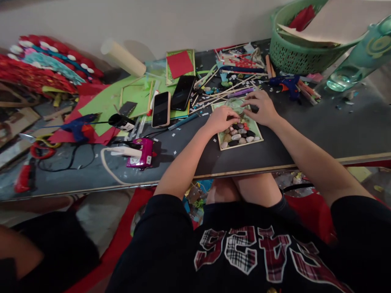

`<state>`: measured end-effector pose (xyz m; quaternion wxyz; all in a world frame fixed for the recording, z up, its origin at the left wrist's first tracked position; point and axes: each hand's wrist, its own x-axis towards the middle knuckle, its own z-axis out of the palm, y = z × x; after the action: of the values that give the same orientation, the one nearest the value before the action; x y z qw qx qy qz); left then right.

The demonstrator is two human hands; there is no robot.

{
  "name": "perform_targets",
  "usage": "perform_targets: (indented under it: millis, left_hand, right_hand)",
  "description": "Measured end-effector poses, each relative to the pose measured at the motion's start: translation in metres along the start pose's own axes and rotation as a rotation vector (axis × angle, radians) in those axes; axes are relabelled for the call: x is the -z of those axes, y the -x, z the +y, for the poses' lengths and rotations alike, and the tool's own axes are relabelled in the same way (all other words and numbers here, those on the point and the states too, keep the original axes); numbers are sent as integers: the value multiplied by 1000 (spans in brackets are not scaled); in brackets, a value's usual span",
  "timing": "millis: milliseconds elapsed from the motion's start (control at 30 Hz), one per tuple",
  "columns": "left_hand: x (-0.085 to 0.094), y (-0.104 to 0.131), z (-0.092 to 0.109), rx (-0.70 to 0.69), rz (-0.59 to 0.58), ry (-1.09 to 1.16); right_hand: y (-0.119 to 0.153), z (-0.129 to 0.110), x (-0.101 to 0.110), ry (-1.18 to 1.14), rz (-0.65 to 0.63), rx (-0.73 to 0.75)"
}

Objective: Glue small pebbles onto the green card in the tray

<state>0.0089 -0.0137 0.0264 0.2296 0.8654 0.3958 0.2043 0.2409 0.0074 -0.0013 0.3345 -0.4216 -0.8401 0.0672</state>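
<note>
A small framed panel (262, 133) lies flat near the table's front edge, its lower part covered with pebbles (236, 137) in black, white, tan and red. At its upper end is a clear round dish (234, 102). My left hand (220, 119) is over the panel's left side, thumb and fingertips pinched together just above the pebbles; whatever they hold is too small to make out. From the right, my right hand (262, 107) reaches over the panel beside the dish, its fingers curved and apart.
Two phones (161, 109), thin sticks (214, 97) and a purple pen (240, 92) lie around the panel. Glue guns (287, 84), a magenta power adapter (139, 153) and scissors (42, 147) are farther out. A green basket (287, 55) and bottle (351, 65) stand right. Another person's arm (21, 252) shows lower left.
</note>
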Motion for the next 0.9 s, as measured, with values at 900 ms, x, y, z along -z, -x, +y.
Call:
perform_targets:
  millis: [900]
  left_hand:
    - [1, -2, 1, 144, -12, 111]
  right_hand:
    - [-2, 5, -1, -1, -103, 80]
